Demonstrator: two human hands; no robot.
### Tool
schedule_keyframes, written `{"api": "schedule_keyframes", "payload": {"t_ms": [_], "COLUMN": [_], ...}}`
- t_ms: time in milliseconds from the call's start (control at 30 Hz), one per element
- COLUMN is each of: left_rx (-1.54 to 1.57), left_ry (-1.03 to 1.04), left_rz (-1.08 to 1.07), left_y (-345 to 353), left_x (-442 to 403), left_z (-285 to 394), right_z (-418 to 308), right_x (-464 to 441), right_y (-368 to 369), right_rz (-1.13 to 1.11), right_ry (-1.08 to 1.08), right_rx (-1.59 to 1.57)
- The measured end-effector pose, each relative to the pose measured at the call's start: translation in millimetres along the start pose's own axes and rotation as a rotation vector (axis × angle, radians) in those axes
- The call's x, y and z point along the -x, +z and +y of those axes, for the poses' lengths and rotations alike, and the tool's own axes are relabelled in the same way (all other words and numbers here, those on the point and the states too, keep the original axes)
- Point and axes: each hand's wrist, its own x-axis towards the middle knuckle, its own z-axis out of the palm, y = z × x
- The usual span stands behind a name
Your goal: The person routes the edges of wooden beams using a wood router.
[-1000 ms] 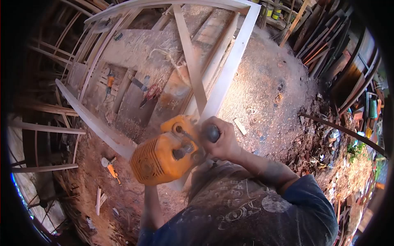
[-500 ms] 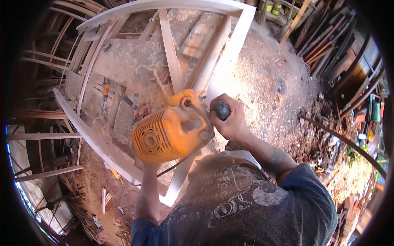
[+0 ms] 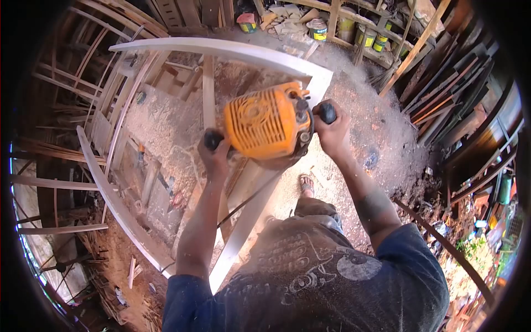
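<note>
A dusty orange router (image 3: 260,124) with a vented motor housing sits over the long pale board of a wooden frame (image 3: 249,235). My left hand (image 3: 215,156) is closed around its left black knob. On the other side, my right hand (image 3: 333,133) grips the right black knob. The router's base and bit are hidden under the housing. A dark cord (image 3: 243,205) runs from it back toward my body. The frame's curved upper piece (image 3: 215,45) meets the long board at a corner beyond the router.
Sawdust covers the ground. A curved pale board (image 3: 113,191) lies on the left, near an orange-handled tool (image 3: 140,154). Paint cans (image 3: 318,30) stand at the back. Wood strips (image 3: 453,88) lean at the right. My sandaled foot (image 3: 307,183) is beside the board.
The router has moved forward and right along the board, and its housing has turned. My left hand, mostly hidden before, now shows on its knob. The view takes in more of the background.
</note>
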Motion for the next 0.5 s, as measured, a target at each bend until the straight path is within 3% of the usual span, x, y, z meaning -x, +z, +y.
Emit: {"api": "schedule_keyframes", "payload": {"t_ms": [200,500], "left_rx": [-0.037,-0.04], "left_ry": [0.003,0.003], "left_rz": [-0.002,-0.027], "left_y": [78,129], "left_x": [-82,-129], "left_z": [-16,-20], "right_z": [20,31], "right_x": [-88,-148], "right_y": [-28,-51], "right_rz": [0.086,0.111], "right_ry": [0.032,-0.054], "right_rx": [-0.016,-0.066]}}
